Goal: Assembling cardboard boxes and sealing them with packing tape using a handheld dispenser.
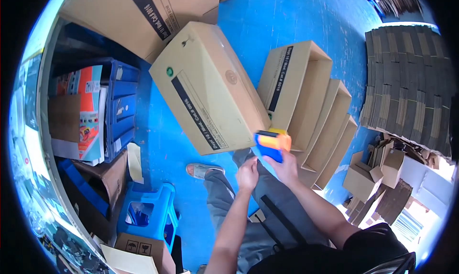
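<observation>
Tan cardboard makes up the carton (205, 89), which lies aslant just ahead of the person's legs, its faces flat and its corners crisp. The right hand (285, 168) grips an orange-and-blue tape dispenser (272, 152), blurred, at the carton's near right corner; whether they touch I cannot tell. The left hand (247, 174) is clenched beside it, and anything pinched in the fingers is too small to tell. A dark printed band with pale lettering runs along the broad face, with a round green mark near one end; a faint round stamp sits on the narrower side. The right edge comes close to a row of open boxes (306, 106); blue floor (287, 15) shows beyond the far end and along the left side.
</observation>
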A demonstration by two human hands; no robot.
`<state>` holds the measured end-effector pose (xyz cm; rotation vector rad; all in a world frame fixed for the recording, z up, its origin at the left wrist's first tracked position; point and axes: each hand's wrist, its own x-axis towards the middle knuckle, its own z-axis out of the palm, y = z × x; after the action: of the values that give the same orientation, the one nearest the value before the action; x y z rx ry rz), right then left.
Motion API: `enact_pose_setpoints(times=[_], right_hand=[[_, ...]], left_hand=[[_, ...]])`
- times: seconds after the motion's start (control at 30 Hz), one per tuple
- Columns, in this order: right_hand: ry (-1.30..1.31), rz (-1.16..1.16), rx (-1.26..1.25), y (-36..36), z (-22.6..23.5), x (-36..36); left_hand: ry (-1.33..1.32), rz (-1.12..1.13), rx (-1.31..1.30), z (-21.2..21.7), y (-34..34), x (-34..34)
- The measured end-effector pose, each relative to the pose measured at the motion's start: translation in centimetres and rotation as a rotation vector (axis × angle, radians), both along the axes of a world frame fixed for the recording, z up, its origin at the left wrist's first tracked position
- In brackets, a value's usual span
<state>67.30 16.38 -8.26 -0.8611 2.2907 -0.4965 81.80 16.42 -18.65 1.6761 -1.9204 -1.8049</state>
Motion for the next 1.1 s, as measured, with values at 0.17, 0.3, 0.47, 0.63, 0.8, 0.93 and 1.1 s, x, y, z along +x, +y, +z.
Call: enact_pose_setpoints(times=[0.17,0.3,0.47,0.63,0.8,0.93,1.1], right_hand=[[-0.072,-0.288,0.128,4.3,3.0,-4.9],[-0.269,-0.443,0.023,6.3,0.8,-5.8],[-0.357,-0.605,-0.109,8.6,-1.1,-7.9],[-0.333,-0.698,-0.135,8.2,-1.3,-6.6],[-0.506,-0.834,-0.116,6.7,4.1,-6.6],[-0.505,-0.817,-0.226,5.2,7.8,-7.8],[-0.518,-0.725,-0.342,5.3,11.1,-11.0]], left_hand=[[-0.389,0.633,-0.253,-12.7,-8.9,6.2],[-0.478,0.763,-0.131,-24.6,-17.2,14.0],[-0.168,0.743,0.135,-27.5,-20.7,13.8],[0.189,0.679,0.076,-19.1,-18.6,9.5],[0.175,0.604,-0.107,-5.3,-15.3,-5.3],[-0.194,0.089,-0.504,-0.7,-15.8,-13.3],[0.228,-0.471,-0.369,2.7,-17.5,-17.5]])
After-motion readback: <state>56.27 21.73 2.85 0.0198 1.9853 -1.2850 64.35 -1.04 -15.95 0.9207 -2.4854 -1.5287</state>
